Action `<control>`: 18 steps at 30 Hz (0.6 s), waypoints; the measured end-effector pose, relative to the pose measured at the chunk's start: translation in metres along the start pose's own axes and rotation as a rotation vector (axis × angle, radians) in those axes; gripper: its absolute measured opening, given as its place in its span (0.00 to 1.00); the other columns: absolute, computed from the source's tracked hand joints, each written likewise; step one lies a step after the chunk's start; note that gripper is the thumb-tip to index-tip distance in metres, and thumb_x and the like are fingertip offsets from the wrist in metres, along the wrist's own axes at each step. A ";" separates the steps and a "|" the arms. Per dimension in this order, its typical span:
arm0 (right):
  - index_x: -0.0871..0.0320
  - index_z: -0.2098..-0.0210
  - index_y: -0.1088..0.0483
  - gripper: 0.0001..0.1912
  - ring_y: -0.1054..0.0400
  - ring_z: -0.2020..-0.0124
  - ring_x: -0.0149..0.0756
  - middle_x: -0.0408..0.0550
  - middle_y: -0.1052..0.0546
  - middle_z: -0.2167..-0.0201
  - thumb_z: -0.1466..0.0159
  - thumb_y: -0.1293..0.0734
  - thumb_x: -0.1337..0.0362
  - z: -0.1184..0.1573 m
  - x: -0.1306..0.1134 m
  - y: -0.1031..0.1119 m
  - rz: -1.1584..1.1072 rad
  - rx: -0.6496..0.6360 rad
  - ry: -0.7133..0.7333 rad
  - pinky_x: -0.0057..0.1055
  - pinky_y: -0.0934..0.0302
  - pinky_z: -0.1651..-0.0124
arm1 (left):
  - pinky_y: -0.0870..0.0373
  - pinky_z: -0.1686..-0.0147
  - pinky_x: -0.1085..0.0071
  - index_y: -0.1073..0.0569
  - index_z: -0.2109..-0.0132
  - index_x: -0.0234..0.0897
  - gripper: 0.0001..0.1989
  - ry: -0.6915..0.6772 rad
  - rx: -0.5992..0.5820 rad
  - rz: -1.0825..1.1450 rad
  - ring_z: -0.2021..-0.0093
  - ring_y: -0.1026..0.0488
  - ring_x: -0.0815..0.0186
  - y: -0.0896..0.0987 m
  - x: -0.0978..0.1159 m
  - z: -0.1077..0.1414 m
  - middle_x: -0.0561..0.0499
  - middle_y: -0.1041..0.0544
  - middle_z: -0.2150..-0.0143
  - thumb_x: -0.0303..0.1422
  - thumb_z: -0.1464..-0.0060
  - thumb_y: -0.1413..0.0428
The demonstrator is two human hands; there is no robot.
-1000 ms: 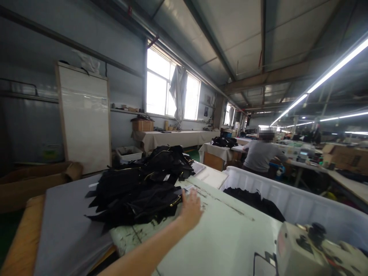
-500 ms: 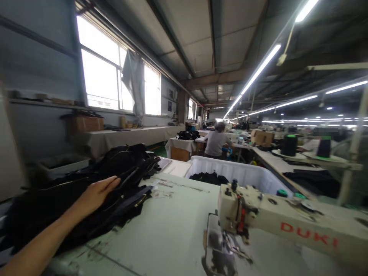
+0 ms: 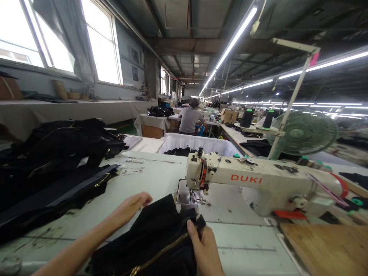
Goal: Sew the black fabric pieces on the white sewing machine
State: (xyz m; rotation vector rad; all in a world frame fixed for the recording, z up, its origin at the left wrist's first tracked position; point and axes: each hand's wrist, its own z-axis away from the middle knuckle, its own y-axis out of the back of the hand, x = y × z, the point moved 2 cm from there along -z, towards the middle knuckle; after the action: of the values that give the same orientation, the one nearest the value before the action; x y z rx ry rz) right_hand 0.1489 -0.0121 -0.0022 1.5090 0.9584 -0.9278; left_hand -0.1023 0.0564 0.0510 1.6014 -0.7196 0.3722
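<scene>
Two hands (image 3: 128,209) (image 3: 204,247), one sewing machine (image 3: 258,181), one fan (image 3: 301,134)

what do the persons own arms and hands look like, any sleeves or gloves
Both are bare: the left hand and right hand wear no gloves, and no rings show. The left forearm has no sleeve or watch in view; the right arm is cut off by the picture's edge.

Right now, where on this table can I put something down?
Bare table lies between the black cloth pile and the sewing machine, behind the left hand. Another patch lies right of the right hand, below the machine. By the pile it's crowded.
</scene>
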 end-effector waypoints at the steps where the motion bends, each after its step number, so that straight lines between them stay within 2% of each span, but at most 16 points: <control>1: 0.57 0.77 0.34 0.29 0.30 0.73 0.43 0.49 0.27 0.79 0.32 0.46 0.41 0.001 0.002 0.001 0.058 0.032 -0.045 0.33 0.37 0.71 | 0.28 0.50 0.60 0.23 0.56 0.41 0.26 -0.016 0.022 -0.001 0.55 0.23 0.55 0.001 0.006 0.004 0.48 0.20 0.59 0.47 0.33 0.63; 2: 0.55 0.80 0.38 0.31 0.32 0.75 0.43 0.49 0.29 0.81 0.33 0.47 0.40 0.003 0.003 0.002 0.100 0.048 -0.075 0.33 0.39 0.72 | 0.31 0.46 0.59 0.25 0.52 0.42 0.25 -0.041 0.030 -0.001 0.50 0.25 0.56 0.000 0.013 0.012 0.48 0.21 0.54 0.46 0.33 0.64; 3: 0.54 0.81 0.40 0.31 0.33 0.75 0.42 0.49 0.30 0.82 0.33 0.48 0.39 0.004 0.004 0.002 0.113 0.040 -0.096 0.33 0.41 0.73 | 0.33 0.44 0.61 0.27 0.50 0.43 0.21 -0.090 0.023 -0.004 0.49 0.27 0.57 -0.004 0.020 0.023 0.48 0.23 0.50 0.46 0.34 0.59; 4: 0.54 0.81 0.41 0.31 0.34 0.76 0.41 0.48 0.31 0.82 0.33 0.49 0.39 0.005 0.003 0.001 0.101 0.021 -0.112 0.33 0.42 0.73 | 0.30 0.47 0.63 0.28 0.49 0.44 0.17 -0.193 -0.019 -0.029 0.49 0.27 0.57 -0.013 0.029 0.037 0.48 0.25 0.48 0.46 0.37 0.52; 5: 0.54 0.80 0.41 0.30 0.34 0.75 0.40 0.48 0.31 0.81 0.32 0.49 0.39 0.006 0.002 0.001 0.077 0.003 -0.122 0.32 0.42 0.73 | 0.28 0.50 0.65 0.29 0.48 0.45 0.18 -0.307 -0.082 -0.050 0.50 0.27 0.57 -0.023 0.038 0.051 0.48 0.26 0.46 0.45 0.43 0.44; 6: 0.54 0.79 0.40 0.30 0.35 0.75 0.39 0.47 0.31 0.80 0.32 0.49 0.40 0.008 0.000 0.000 0.052 -0.005 -0.118 0.31 0.42 0.73 | 0.28 0.50 0.65 0.29 0.48 0.44 0.21 -0.386 -0.095 -0.070 0.50 0.27 0.55 -0.034 0.044 0.064 0.47 0.26 0.47 0.43 0.48 0.38; 7: 0.55 0.78 0.39 0.29 0.35 0.75 0.38 0.46 0.31 0.80 0.31 0.49 0.41 0.010 -0.003 0.000 0.035 -0.011 -0.095 0.30 0.43 0.73 | 0.28 0.51 0.65 0.29 0.48 0.43 0.19 -0.395 -0.106 -0.085 0.51 0.26 0.56 -0.044 0.049 0.074 0.47 0.25 0.49 0.38 0.47 0.38; 8: 0.55 0.77 0.38 0.28 0.36 0.75 0.37 0.45 0.31 0.80 0.31 0.48 0.42 0.012 -0.006 0.000 0.028 -0.025 -0.054 0.29 0.43 0.73 | 0.27 0.56 0.67 0.29 0.52 0.41 0.16 -0.374 -0.147 -0.086 0.56 0.25 0.58 -0.053 0.051 0.080 0.48 0.24 0.54 0.34 0.48 0.39; 10: 0.56 0.74 0.35 0.24 0.38 0.77 0.34 0.41 0.33 0.81 0.31 0.44 0.46 0.015 -0.013 0.004 0.037 -0.057 0.059 0.28 0.43 0.74 | 0.29 0.66 0.72 0.29 0.60 0.40 0.06 -0.270 -0.222 -0.073 0.66 0.26 0.64 -0.061 0.052 0.084 0.53 0.25 0.65 0.29 0.47 0.41; 12: 0.56 0.66 0.31 0.15 0.37 0.77 0.32 0.39 0.33 0.79 0.35 0.36 0.50 0.017 -0.020 0.015 0.084 -0.014 0.190 0.26 0.41 0.73 | 0.34 0.69 0.74 0.32 0.65 0.39 0.03 -0.190 -0.260 -0.037 0.70 0.29 0.67 -0.054 0.054 0.079 0.55 0.28 0.69 0.27 0.46 0.44; 13: 0.56 0.61 0.30 0.14 0.35 0.74 0.33 0.40 0.30 0.75 0.39 0.31 0.52 0.018 -0.024 0.022 0.130 0.048 0.265 0.26 0.38 0.70 | 0.34 0.68 0.75 0.33 0.66 0.39 0.04 -0.178 -0.259 -0.014 0.68 0.29 0.68 -0.046 0.056 0.077 0.55 0.29 0.68 0.26 0.45 0.46; 15: 0.54 0.51 0.33 0.27 0.31 0.61 0.40 0.46 0.28 0.60 0.47 0.24 0.57 0.020 -0.031 0.036 0.222 0.202 0.423 0.30 0.34 0.58 | 0.35 0.63 0.75 0.35 0.67 0.39 0.05 -0.189 -0.256 0.029 0.64 0.30 0.68 -0.026 0.064 0.073 0.54 0.29 0.64 0.25 0.44 0.48; 16: 0.53 0.48 0.34 0.32 0.32 0.53 0.43 0.49 0.29 0.53 0.50 0.22 0.59 0.022 -0.035 0.040 0.252 0.235 0.503 0.33 0.35 0.52 | 0.35 0.62 0.75 0.36 0.66 0.39 0.04 -0.183 -0.276 0.040 0.63 0.31 0.67 -0.017 0.067 0.073 0.54 0.29 0.62 0.26 0.44 0.49; 18: 0.51 0.47 0.36 0.35 0.35 0.46 0.45 0.50 0.33 0.47 0.51 0.21 0.63 0.024 -0.042 0.041 0.250 0.185 0.611 0.33 0.38 0.45 | 0.35 0.58 0.73 0.34 0.63 0.40 0.02 -0.127 -0.346 0.051 0.60 0.31 0.65 -0.004 0.074 0.075 0.54 0.28 0.61 0.29 0.42 0.48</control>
State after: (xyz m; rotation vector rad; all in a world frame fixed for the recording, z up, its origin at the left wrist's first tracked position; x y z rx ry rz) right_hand 0.1700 -0.0441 0.0488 2.0775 1.0906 -0.3792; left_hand -0.0565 -0.0342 0.0810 1.2882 -0.8725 0.1708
